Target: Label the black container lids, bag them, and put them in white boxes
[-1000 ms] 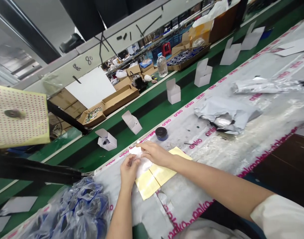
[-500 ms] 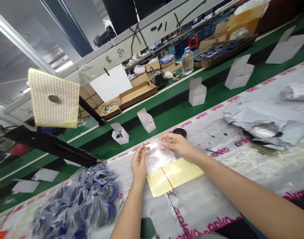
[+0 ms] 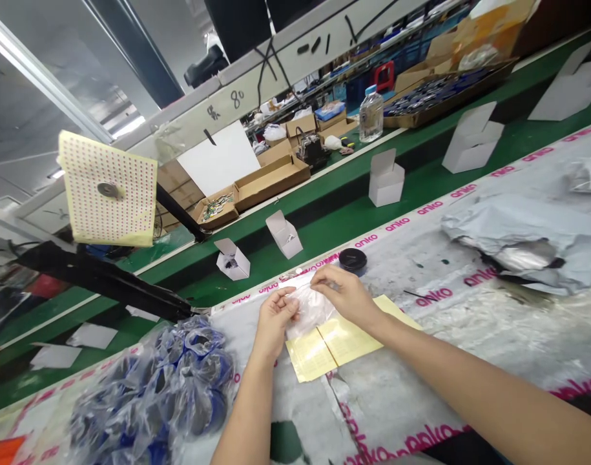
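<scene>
Between my two hands is a clear plastic bag point(image 3: 311, 311), lying partly over yellow label sheets point(image 3: 314, 358) on the covered table. The fingers of my left hand point(image 3: 274, 316) are closed on the bag's left edge. My right hand point(image 3: 343, 294) pinches its upper right part, and my right wrist passes over the yellow sheets. Just beyond my right hand sits a round black lid-like piece point(image 3: 353, 259). To the left of my left forearm lie several blue items in clear plastic bags point(image 3: 179, 381).
Open white boxes point(image 3: 386, 181) stand along the green conveyor point(image 3: 329, 223) beyond the table edge. A torn grey plastic bag point(image 3: 528, 245) lies at the right. A black arm point(image 3: 115, 287) carrying a dotted yellow sheet point(image 3: 112, 213) juts in from the left. A water bottle point(image 3: 371, 116) stands farther back.
My left fingers have closed on the plastic bag's edge. My right hand has stayed at the bag's upper right, its fingers lower and more curled. The view has shifted slightly.
</scene>
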A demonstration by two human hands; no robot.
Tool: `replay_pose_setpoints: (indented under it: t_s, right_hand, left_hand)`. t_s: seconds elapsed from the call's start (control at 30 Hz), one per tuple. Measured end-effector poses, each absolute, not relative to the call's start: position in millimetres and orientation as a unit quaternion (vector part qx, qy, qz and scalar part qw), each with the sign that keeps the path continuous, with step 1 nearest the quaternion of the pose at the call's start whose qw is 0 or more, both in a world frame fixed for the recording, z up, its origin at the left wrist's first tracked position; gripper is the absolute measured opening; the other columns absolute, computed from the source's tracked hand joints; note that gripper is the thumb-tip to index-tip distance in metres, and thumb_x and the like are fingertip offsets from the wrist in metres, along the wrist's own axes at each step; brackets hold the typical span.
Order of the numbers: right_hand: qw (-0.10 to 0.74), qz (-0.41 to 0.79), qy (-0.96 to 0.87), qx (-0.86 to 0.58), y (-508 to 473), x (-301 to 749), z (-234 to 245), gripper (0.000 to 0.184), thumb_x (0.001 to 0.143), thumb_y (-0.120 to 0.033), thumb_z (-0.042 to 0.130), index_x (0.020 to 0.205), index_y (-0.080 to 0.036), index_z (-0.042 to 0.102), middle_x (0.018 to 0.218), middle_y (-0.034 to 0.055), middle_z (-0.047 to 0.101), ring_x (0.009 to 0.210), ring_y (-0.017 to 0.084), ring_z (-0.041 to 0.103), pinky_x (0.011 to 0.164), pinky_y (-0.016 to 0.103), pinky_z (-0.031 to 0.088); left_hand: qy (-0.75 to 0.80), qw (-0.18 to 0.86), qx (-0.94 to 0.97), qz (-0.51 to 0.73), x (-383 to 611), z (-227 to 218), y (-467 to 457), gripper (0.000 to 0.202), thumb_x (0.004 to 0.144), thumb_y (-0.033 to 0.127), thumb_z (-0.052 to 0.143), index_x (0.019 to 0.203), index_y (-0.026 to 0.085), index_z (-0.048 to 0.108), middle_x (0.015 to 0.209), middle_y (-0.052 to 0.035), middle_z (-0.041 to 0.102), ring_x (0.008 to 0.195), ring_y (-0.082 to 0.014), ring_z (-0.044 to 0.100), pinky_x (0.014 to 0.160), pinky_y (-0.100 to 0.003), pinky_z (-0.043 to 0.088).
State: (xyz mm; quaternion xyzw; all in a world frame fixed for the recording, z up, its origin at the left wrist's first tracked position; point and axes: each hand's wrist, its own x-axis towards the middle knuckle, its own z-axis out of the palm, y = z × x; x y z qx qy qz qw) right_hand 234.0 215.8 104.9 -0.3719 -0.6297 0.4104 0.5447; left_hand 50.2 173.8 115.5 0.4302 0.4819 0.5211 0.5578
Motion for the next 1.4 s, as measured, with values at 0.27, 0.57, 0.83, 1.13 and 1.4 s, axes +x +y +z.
replay_pose_setpoints:
  t_s: [0.27, 0.57, 0.83, 1.13, 1.4]
  right_hand:
    - [0.469, 0.47, -0.657, -0.358, 215, 235, 108, 0.019, 0.08, -0.033, 0.067, 0.094, -0.021, 0.072, 0.093, 0.0061, 0.074, 0.092, 0.025, 0.068, 0.088, 0.039, 0.052]
    - [0.467, 0.577, -0.587, -0.323, 209, 231, 116, 0.024, 0.079, -0.043, 0.071, 0.086, -0.02, 0.066, 0.077, 0.0033, 0.07, 0.072, 0.021, 0.065, 0.07, 0.034, 0.05]
    - [0.54, 0.451, -0.607, -0.369, 210, 231, 112, 0.013, 0.078, -0.034, 0.069, 0.074, -0.022, 0.07, 0.082, 0.0039, 0.068, 0.082, 0.022, 0.06, 0.077, 0.035, 0.046]
    - [0.54, 0.45, -0.624, -0.343, 209, 223, 101, 0.01, 0.076, -0.031, 0.075, 0.072, -0.022, 0.073, 0.087, 0.0043, 0.062, 0.087, 0.023, 0.061, 0.082, 0.038, 0.047]
    - [0.591, 0.345, -0.668, -0.292, 203, 225, 110, 0.017, 0.089, -0.027, 0.068, 0.073, -0.022, 0.064, 0.083, 0.0045, 0.064, 0.087, 0.023, 0.062, 0.084, 0.041, 0.05]
  left_hand:
    - [0.5, 0.568, 0.437, 0.486, 44, 123, 170, 0.052, 0.053, 0.045, 0.099, 0.072, 0.011, 0.064, 0.056, -0.0002, 0.058, 0.04, -0.005, 0.04, 0.038, -0.014, 0.024]
    - [0.465, 0.568, 0.437, 0.52, 50, 123, 171, 0.063, 0.059, 0.048, 0.095, 0.107, 0.016, 0.069, 0.083, -0.004, 0.067, 0.056, -0.0099, 0.054, 0.043, -0.016, 0.039]
    - [0.485, 0.575, 0.424, 0.505, 51, 125, 169, 0.047, 0.059, 0.045, 0.094, 0.076, 0.012, 0.065, 0.059, 0.0015, 0.055, 0.039, -0.0067, 0.046, 0.039, -0.016, 0.026]
    - [0.493, 0.547, 0.435, 0.518, 61, 121, 169, 0.056, 0.057, 0.052, 0.094, 0.09, 0.012, 0.073, 0.064, -0.0015, 0.062, 0.031, -0.0021, 0.032, 0.034, -0.016, 0.016]
    - [0.496, 0.533, 0.443, 0.523, 61, 122, 170, 0.048, 0.058, 0.048, 0.095, 0.081, 0.014, 0.071, 0.066, -0.0004, 0.061, 0.045, -0.0042, 0.045, 0.044, -0.014, 0.031]
